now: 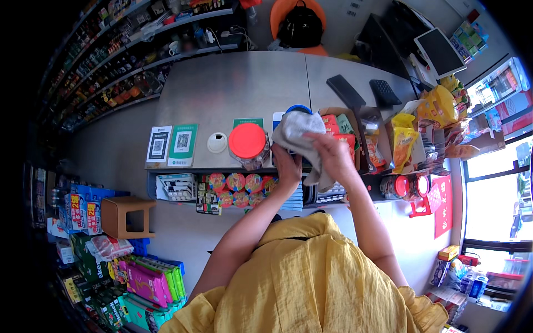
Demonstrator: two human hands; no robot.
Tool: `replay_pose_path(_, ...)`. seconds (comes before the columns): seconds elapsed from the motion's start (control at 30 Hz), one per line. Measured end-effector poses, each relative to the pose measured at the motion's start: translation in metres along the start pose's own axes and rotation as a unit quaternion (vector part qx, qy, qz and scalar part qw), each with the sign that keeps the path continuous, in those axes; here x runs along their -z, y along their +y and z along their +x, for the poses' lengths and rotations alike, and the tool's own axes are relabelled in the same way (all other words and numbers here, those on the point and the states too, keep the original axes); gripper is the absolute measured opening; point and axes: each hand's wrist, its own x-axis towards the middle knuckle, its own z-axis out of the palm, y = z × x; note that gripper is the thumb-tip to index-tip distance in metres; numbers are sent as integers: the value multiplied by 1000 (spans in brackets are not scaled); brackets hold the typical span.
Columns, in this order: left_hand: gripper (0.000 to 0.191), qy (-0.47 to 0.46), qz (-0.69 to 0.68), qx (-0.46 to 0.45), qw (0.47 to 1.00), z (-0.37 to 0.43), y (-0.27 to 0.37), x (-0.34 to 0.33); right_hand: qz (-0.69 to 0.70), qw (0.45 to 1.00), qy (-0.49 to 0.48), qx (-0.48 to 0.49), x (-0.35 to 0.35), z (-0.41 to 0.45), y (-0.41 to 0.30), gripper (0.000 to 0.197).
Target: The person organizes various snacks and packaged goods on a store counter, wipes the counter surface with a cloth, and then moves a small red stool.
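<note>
A grey cloth (pixel 302 129) lies bunched over a container with a blue rim (pixel 299 109) near the counter's front edge. My right hand (pixel 334 155) grips the cloth from the right, and part of it hangs down towards me. My left hand (pixel 286 164) is against the container's near left side, its fingers partly hidden under the cloth, so its hold is unclear. Just left of it stands a clear plastic jar with a red lid (pixel 247 140). A round white lid (pixel 217 142) lies on the counter farther left.
The grey counter (pixel 233 79) bears payment-code signs (pixel 183 143) at left, and a dark tablet-like device (pixel 345 90) and a keypad (pixel 384 92) behind. Open boxes of packaged snacks (pixel 402 141) crowd the right. Cups with printed lids (pixel 235 182) fill the shelf below. A brown stool (pixel 125 216) stands left.
</note>
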Motion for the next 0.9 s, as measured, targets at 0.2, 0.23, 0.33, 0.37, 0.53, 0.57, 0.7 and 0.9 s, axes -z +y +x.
replay_pose_path(0.2, 20, -106, 3, -27, 994, -22, 10, 26, -67, 988, 110, 88, 5, 16, -31, 28)
replay_pose_path(0.23, 20, -109, 4, -27, 994, -21, 12, 25, -85, 983, 101, 127, -3, 19, -18, 28)
replay_pose_path(0.33, 18, -3, -29, -13, 999, -7, 21, 13, -158, 975, 76, 135, -25, 25, 20, 35)
replay_pose_path(0.37, 18, -3, -28, -15, 1000, -4, 18, 12, -171, 975, 69, 127, -31, 24, 24, 40)
replay_pose_path(0.53, 11, -155, -22, 19, 988, 10, 6, 15, -214, 971, 45, 95, -37, 38, 18, 52)
replay_pose_path(0.57, 11, -138, -52, 23, 989, 12, 7, 15, -188, 980, 29, 59, -35, 43, 20, 53)
replay_pose_path(0.7, 10, -197, -15, 76, 977, 15, 14, 44, -174, 984, 3, 22, -31, 43, 8, 48)
replay_pose_path(0.9, 13, -187, 14, -54, 981, 0, 3, 71, -145, 988, 40, 33, -22, 35, 25, 34)
